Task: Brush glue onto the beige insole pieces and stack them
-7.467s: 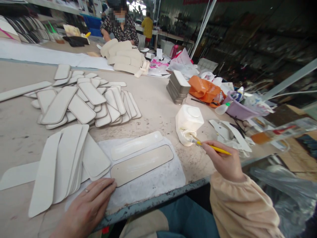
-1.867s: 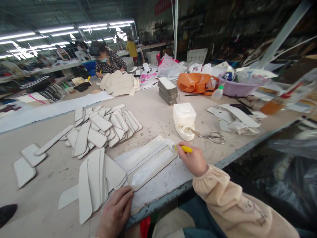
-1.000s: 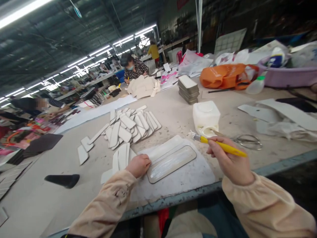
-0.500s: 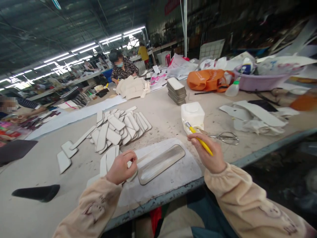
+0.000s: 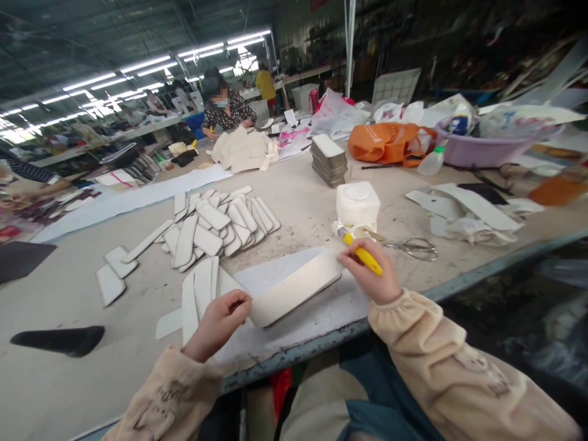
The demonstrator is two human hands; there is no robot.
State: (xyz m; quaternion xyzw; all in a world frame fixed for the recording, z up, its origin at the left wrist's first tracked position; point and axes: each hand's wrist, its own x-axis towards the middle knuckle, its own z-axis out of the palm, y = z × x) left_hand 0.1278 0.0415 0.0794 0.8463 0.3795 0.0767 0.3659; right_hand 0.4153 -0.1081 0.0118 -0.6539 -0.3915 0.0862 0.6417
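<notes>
A long pale strip [image 5: 298, 288] with rounded ends lies over a darker-edged panel on a white sheet [image 5: 271, 266]. My left hand [image 5: 223, 321] pinches the strip's left end between thumb and fingers. My right hand [image 5: 373, 269] is closed round a yellow-handled brush [image 5: 369, 260], its bristles pointing up and left. The fingertips of that hand also touch the strip's right end. Just beyond the brush stands a white plastic container [image 5: 358, 203] with whitish smears at its base. Several loose pale strips [image 5: 199, 294] lie beside my left hand.
A heap of pale pieces [image 5: 220, 226] lies left of centre, with a neat stack [image 5: 328, 160] farther back. Scissors [image 5: 416, 247] and scraps [image 5: 478, 211] lie right. A black object [image 5: 59, 339] is at left front. A person [image 5: 229, 113] works across the table [image 5: 138, 343].
The pale strip, edge-on in my left hand before, now covers the streaked panel. My right hand has come down and left to the strip's right end, still holding the brush.
</notes>
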